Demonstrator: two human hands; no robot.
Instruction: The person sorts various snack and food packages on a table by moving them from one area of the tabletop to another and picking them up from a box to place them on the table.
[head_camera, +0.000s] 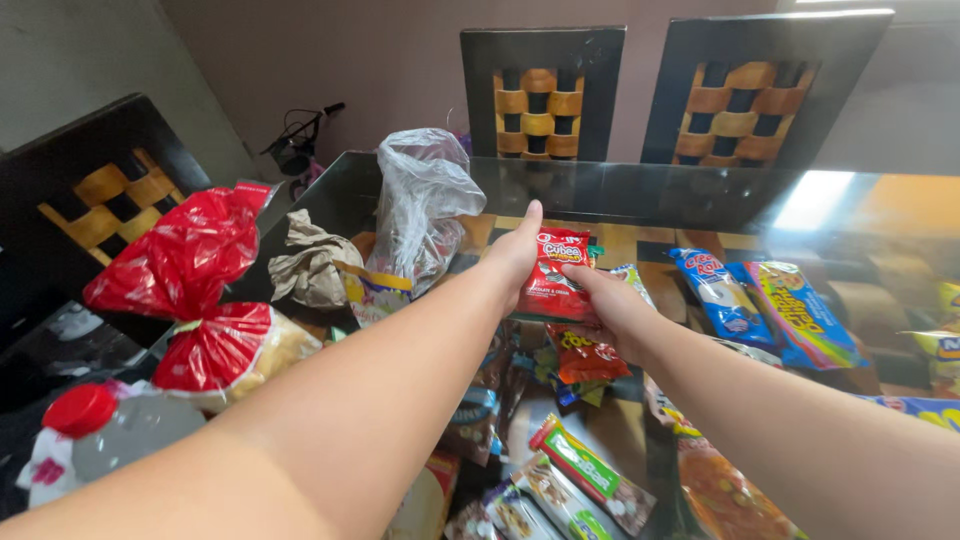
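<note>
Head view: both arms are reaching far over a glass desk (640, 195). The left hand (515, 255) and right hand (612, 305) are together gripping a red packet (553, 275), held up above the desk near its middle. Left fingers are closing on the packet's left edge, thumb pointing up; right fingers are pinching its right and lower edge.

Just below the packet, an orange pack (585, 358) is lying on a heap of snacks. A green bar (590, 475) is lying nearer, toward the bottom edge. To the right, a blue pack (720, 295) and a yellow-blue pack (800, 315) are lying side by side.

To the left, a clear bag (422, 200) is standing upright, a crumpled paper bag (305, 262) just beside it. Farther left, a red bag (185, 255) is sitting above a bread bag (235, 350). A red-capped bottle (100, 430) is lying at near left. Two chairs (540, 95) are standing at the far side.
</note>
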